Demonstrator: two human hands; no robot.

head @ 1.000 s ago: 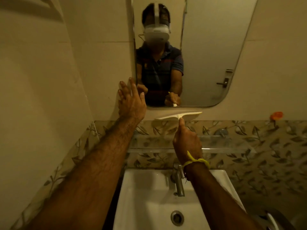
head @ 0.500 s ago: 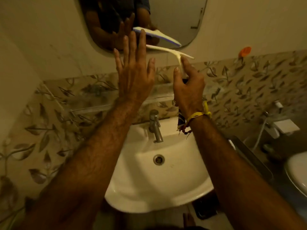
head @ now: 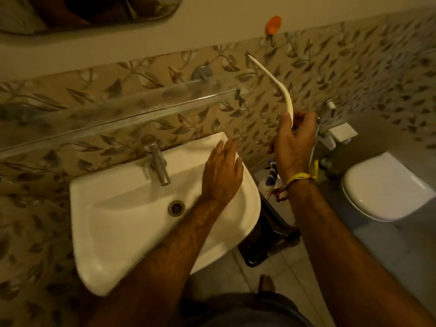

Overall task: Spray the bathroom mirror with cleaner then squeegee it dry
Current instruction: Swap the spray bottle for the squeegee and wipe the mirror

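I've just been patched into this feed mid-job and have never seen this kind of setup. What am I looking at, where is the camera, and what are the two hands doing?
There is no machine here: a person is working with bare hands. The single picture comes from a wide-angle camera worn on the head, looking forward and down, so both forearms reach in from the bottom edge.

The right hand, with a yellow thread wristband, is closed around the handle of a white plastic squeegee, whose blade points up toward the leaf-patterned wall tiles. The left hand is open and holds nothing, above the right side of the white ceramic washbasin.

Behind the basin are a steel tap and a clear glass shelf. The rounded mirror is just visible at the top edge. A white toilet sits on the right.
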